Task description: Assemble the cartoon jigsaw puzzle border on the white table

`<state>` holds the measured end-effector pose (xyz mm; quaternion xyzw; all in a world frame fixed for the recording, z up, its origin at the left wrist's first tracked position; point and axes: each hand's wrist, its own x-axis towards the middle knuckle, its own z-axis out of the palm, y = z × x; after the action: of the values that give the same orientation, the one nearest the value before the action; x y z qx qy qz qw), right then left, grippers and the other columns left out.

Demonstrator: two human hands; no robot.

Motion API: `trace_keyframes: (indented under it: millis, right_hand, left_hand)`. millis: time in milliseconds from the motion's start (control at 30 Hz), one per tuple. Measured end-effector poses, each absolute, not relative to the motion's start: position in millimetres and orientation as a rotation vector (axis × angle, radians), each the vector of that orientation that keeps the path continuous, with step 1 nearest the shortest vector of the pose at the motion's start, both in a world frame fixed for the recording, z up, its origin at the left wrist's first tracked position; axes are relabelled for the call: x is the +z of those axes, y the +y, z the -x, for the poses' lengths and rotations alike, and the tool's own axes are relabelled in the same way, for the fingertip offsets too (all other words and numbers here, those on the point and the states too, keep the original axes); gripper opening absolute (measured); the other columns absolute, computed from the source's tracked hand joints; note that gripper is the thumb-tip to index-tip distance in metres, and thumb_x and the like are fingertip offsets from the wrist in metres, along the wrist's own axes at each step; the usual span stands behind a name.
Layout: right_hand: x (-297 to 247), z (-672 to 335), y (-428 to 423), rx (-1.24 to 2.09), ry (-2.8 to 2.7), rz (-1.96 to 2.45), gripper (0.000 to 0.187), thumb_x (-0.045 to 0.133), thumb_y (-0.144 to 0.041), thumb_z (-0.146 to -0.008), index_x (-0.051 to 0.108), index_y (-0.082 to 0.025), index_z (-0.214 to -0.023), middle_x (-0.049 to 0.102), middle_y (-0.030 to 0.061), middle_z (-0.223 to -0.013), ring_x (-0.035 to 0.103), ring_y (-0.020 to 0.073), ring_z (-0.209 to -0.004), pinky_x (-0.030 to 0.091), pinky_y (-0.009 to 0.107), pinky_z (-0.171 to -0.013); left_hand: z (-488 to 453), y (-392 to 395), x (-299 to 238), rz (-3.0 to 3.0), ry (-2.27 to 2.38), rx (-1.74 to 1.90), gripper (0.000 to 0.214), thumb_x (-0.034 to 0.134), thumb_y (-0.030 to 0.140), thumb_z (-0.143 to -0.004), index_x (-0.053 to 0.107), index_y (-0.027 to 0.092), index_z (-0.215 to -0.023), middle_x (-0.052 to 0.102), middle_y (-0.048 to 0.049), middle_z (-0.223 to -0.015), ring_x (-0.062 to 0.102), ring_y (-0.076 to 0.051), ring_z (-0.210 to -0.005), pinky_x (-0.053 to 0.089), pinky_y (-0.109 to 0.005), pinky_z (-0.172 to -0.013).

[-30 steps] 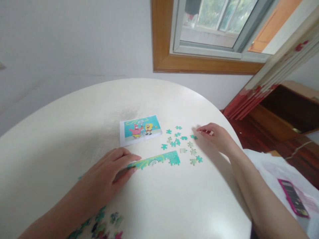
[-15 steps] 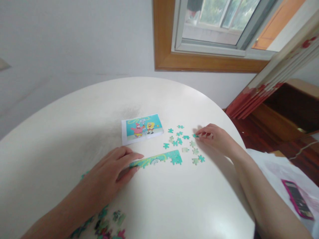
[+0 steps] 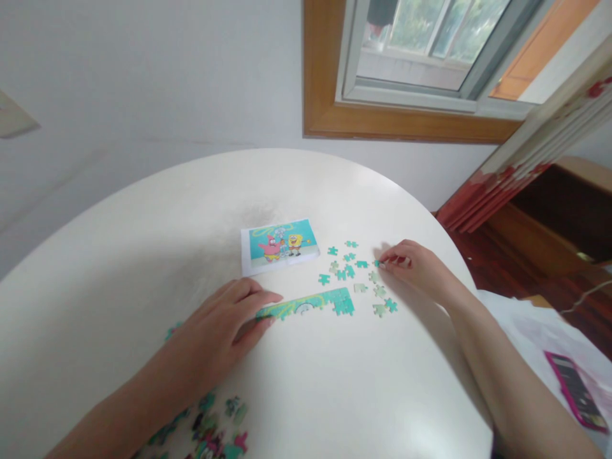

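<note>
My left hand (image 3: 224,331) lies flat on the round white table (image 3: 143,242), fingers stretched out, its tips pressing the left end of a joined strip of teal puzzle pieces (image 3: 313,303). My right hand (image 3: 414,268) rests at the right of several loose teal pieces (image 3: 351,271), its fingertips pinched on one small teal piece (image 3: 378,262). Behind the strip lies a picture card with cartoon figures (image 3: 280,246).
A heap of mixed coloured puzzle pieces (image 3: 210,433) lies by my left forearm at the near edge. A pink-cased phone (image 3: 576,398) rests on white cloth at the lower right. A wood-framed window (image 3: 406,70) and a curtain (image 3: 530,159) stand beyond the table.
The view has drifted slightly, so everything sits a little further right. My right hand's fingers have closed in on the small teal piece. My left hand stays on the strip.
</note>
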<state>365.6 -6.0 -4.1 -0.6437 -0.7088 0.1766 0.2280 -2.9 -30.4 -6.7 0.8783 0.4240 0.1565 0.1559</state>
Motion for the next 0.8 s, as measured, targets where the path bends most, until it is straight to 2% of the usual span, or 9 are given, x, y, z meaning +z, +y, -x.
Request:
trace_keyframes:
  millis: [433,800]
  right_hand:
    - [-7.9,-366.2,-4.2,0.447,-1.965,1.78,0.014,0.064,-0.029,-0.081,0.074,-0.02,-0.082,0.066,0.0045,-0.084,0.059,0.0161,-0.07,0.046,0.029,-0.068]
    - [-8.1,-364.6,-5.3,0.454,-1.94,1.775,0.013,0.06,-0.025,-0.078,0.072,-0.02,-0.075,0.067,0.0045,-0.082,0.058,0.0155,-0.067,0.046,0.029,-0.066]
  left_hand:
    - [5.1,-30.5,-9.5,-2.529,1.18,0.451,0.026,0.049,0.031,-0.096,0.062,0.025,-0.118,0.064,-0.0053,-0.111,0.06,-0.025,-0.105,0.048,-0.04,-0.094]
    - [3.7,-31.8,-7.6,-2.505,1.194,0.441,0.026,0.049,0.032,-0.096,0.062,0.025,-0.117,0.063,-0.0051,-0.111,0.059,-0.025,-0.106,0.046,-0.039,-0.095]
